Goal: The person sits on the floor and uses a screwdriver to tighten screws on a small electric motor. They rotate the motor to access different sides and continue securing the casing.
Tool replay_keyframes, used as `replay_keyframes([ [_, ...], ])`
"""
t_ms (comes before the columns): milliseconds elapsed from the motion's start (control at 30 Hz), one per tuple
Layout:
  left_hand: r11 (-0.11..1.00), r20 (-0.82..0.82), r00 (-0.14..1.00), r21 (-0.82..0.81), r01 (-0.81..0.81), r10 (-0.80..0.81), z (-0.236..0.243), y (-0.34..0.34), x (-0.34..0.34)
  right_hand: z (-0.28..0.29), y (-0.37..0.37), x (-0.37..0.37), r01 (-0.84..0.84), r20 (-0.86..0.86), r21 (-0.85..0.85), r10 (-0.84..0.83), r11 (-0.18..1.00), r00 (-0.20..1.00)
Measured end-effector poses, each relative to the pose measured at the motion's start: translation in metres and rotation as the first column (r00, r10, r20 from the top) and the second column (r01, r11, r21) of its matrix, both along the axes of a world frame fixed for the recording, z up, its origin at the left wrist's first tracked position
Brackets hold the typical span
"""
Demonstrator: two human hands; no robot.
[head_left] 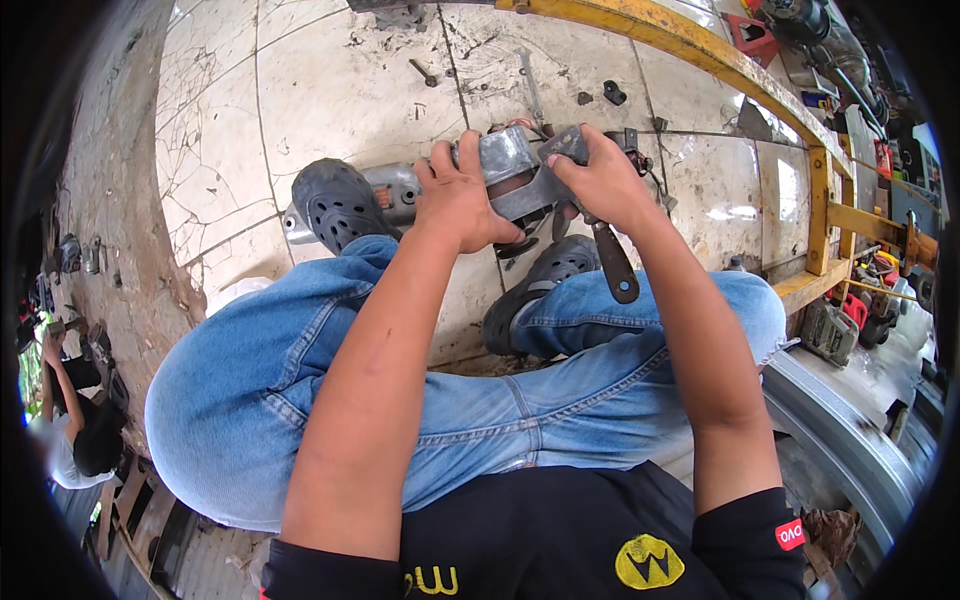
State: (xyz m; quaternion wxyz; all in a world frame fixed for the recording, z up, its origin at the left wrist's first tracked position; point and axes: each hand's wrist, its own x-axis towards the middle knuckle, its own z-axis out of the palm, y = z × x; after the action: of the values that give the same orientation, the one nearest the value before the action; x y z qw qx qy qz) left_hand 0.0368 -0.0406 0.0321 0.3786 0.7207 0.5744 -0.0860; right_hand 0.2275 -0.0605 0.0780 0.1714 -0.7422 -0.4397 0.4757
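A long silver-grey metal part lies across the tiles, with the front of my dark perforated clog against it. My left hand grips the part near its middle, fingers curled over the top and thumb lower down. My right hand is closed on a flat grey-bladed tool whose dark handle has a hole at its end and hangs below my fingers. The blade is against or just over the raised right section of the part. Some dark pieces behind my right hand are partly hidden.
A bolt, a long wrench and small dark pieces lie on the tiled floor. A yellow steel frame runs along the right, with cans and tools beyond. At the far left another person has raised arms.
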Motion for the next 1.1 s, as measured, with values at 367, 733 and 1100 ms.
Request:
replay_keyframes([
  [367,0.999,0.021,1.0,-0.03,-0.014,0.014,0.001,0.001,0.001,-0.023,-0.016,0.002,-0.06,0.039,0.144,0.055,0.988,0.998],
  [733,0.999,0.014,1.0,-0.046,-0.009,0.01,0.003,0.003,0.002,-0.021,-0.001,0.018,-0.249,0.214,0.16,0.213,0.955,0.953],
  [1100,0.997,-0.039,0.999,-0.069,0.032,-0.035,0.008,0.005,0.004,-0.014,0.009,0.006,-0.368,0.331,0.182,0.296,0.912,0.896],
])
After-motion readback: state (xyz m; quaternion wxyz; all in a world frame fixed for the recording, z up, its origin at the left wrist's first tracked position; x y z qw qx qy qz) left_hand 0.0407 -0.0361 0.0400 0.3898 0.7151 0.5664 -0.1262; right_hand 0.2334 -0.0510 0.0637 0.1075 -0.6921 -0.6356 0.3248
